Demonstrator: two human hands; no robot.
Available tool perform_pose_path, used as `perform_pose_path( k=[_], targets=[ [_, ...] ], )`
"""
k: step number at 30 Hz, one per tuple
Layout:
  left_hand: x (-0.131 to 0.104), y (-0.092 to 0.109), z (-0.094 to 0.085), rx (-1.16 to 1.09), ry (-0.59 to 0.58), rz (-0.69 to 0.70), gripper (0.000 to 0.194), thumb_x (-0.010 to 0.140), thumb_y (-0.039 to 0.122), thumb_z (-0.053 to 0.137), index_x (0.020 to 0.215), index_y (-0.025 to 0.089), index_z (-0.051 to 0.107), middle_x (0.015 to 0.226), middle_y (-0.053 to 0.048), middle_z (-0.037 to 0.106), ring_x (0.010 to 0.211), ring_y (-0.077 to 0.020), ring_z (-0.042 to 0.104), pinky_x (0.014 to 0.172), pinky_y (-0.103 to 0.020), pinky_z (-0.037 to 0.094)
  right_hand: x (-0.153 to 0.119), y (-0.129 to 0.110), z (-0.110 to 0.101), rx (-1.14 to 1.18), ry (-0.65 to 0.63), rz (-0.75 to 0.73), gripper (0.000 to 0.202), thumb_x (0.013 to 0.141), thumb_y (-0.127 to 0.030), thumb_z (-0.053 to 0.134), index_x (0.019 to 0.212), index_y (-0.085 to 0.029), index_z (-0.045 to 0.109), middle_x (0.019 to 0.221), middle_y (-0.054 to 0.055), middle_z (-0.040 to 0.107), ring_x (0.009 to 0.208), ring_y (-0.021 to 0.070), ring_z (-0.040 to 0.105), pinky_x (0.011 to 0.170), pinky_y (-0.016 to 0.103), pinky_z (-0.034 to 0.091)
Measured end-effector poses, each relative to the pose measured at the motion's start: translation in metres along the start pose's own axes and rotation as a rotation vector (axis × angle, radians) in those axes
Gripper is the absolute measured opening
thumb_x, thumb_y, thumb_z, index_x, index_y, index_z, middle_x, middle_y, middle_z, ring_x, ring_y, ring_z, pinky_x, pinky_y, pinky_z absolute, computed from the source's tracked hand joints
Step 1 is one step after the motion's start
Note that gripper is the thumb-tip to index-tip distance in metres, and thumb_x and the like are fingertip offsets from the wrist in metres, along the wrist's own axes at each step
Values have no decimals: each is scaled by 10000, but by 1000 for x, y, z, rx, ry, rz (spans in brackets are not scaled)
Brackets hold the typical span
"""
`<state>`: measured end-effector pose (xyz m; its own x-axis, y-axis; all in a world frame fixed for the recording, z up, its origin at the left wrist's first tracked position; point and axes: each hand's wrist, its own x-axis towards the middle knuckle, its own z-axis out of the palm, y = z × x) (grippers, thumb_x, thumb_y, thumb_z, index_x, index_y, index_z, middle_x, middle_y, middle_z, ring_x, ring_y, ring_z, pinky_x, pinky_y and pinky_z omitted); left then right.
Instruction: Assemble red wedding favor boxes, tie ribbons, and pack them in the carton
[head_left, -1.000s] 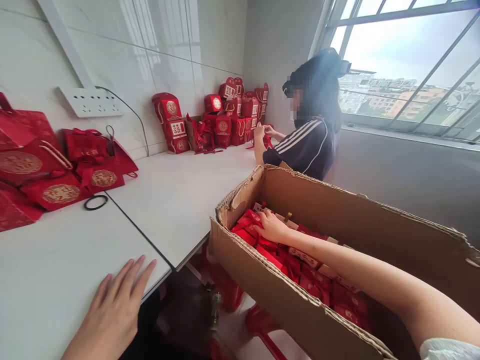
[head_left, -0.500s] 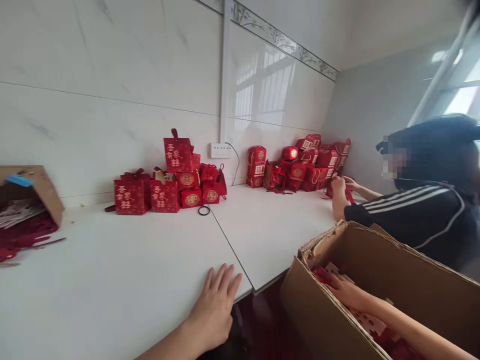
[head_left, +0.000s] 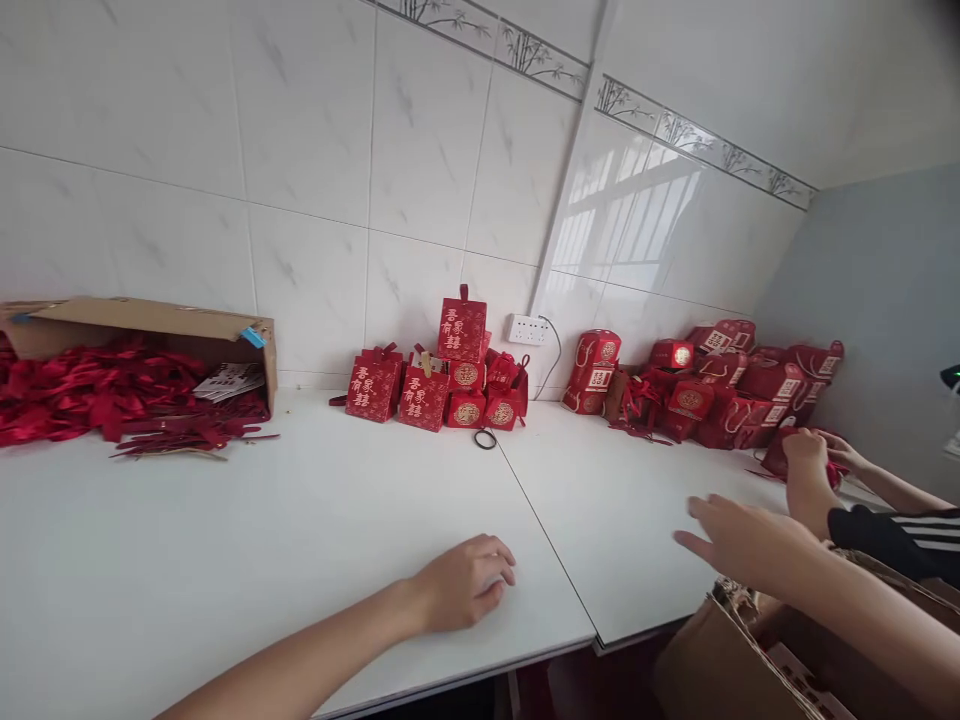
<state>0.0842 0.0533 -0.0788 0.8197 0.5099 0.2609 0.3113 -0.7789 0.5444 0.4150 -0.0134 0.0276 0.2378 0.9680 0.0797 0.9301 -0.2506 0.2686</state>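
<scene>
My left hand [head_left: 466, 582] rests on the white table [head_left: 337, 540] near its front edge. Its fingers are loosely curled and apart, with nothing in them. My right hand [head_left: 739, 535] is above the rim of the open cardboard box [head_left: 720, 650], slightly blurred, fingers stretched out and no object visible in it. Inside that box, partly hidden by my forearm, lies a red and white printed piece [head_left: 806, 675]. Ahead of my left hand, red gift boxes with gold lettering [head_left: 425, 397] are stacked against the wall, and a black ring [head_left: 485, 439] lies before them.
A tipped cardboard box [head_left: 150, 316] with red ribbons [head_left: 112, 390] spilling out is at the left. More red gift boxes [head_left: 739, 385] are piled at the back right. Beside them a co-worker's hands [head_left: 814, 455] handle a red item. A power socket [head_left: 528, 329] is on the wall.
My right hand has come up out of the cardboard box and over its rim. My left hand has curled its fingers on the table. The view has swung left, showing the ribbons.
</scene>
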Motion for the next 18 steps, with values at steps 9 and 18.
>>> perform_pose_path(
  k=[9, 18],
  targets=[
    [-20, -38, -28, 89, 323, -86, 279, 806, 75, 379, 919, 175, 613, 961, -72, 645, 826, -164, 626, 770, -302, 534, 97, -205, -39, 173, -62, -436, 267, 856, -250, 507, 1055, -117, 627, 1135, 164, 607, 1019, 313, 609, 767, 378, 468],
    [-16, -56, -17, 215, 359, -4, 261, 737, 66, 433, 885, 190, 608, 875, -50, 656, 735, -159, 614, 737, -300, 535, 197, -331, -65, 489, 247, -458, 548, 807, -6, 402, 1353, -47, 384, 1407, 215, 387, 1340, 289, 329, 1035, 391, 339]
  ],
)
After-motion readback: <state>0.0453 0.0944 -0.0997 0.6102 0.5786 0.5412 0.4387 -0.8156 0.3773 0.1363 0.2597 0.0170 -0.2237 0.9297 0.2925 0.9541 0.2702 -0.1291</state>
